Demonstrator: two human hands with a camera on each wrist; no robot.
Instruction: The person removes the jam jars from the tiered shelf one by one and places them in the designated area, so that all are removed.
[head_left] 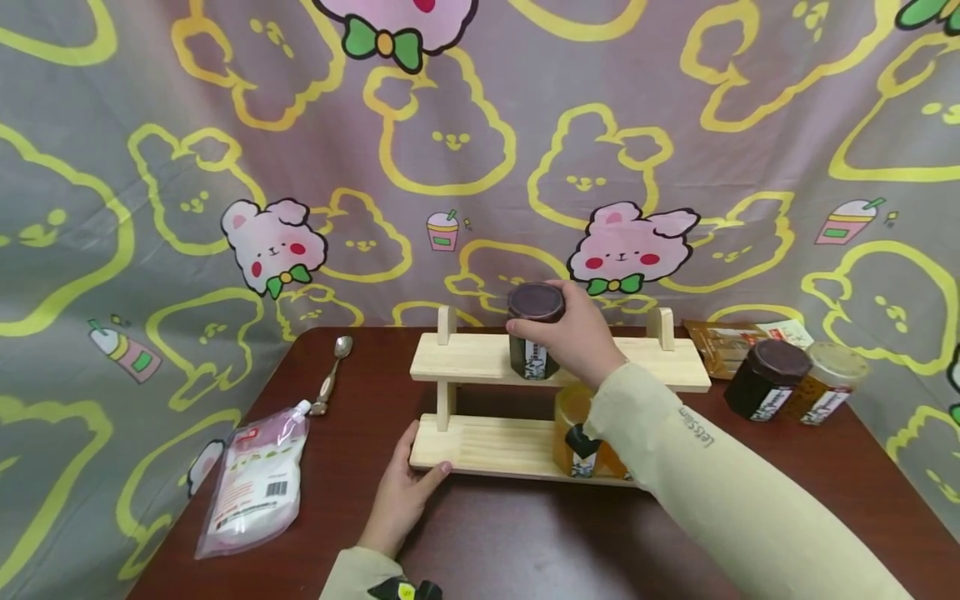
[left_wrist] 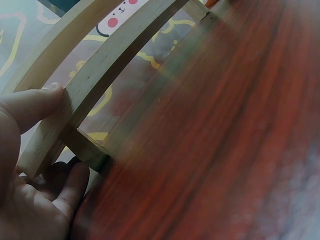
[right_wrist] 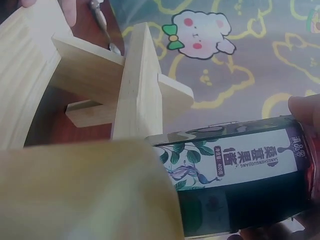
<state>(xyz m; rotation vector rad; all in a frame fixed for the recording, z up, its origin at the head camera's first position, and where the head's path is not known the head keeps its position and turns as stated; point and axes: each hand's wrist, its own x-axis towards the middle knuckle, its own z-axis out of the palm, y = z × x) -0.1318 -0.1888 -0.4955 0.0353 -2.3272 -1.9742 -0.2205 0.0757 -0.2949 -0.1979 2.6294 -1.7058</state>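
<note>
My right hand (head_left: 581,337) grips a dark jam jar (head_left: 536,333) near its purple lid, at the middle of the upper board of a two-tier wooden shelf (head_left: 480,358). Up close in the right wrist view, the jar (right_wrist: 235,172) shows a white label with leaves and a bird; its base is at the board, contact unclear. At the lower board's left end, my left hand (head_left: 405,492) holds the wood, thumb on top and fingers underneath. On that lower board stand a yellow jar (head_left: 572,433) and an orange jar (head_left: 613,463), partly hidden by my right sleeve.
Right of the shelf stand another dark jar (head_left: 767,379) and an amber jar (head_left: 825,383), before a brown packet (head_left: 723,343). On the left lie a white spouted pouch (head_left: 258,483) and a spoon (head_left: 332,375). A patterned curtain (head_left: 480,125) hangs behind the table.
</note>
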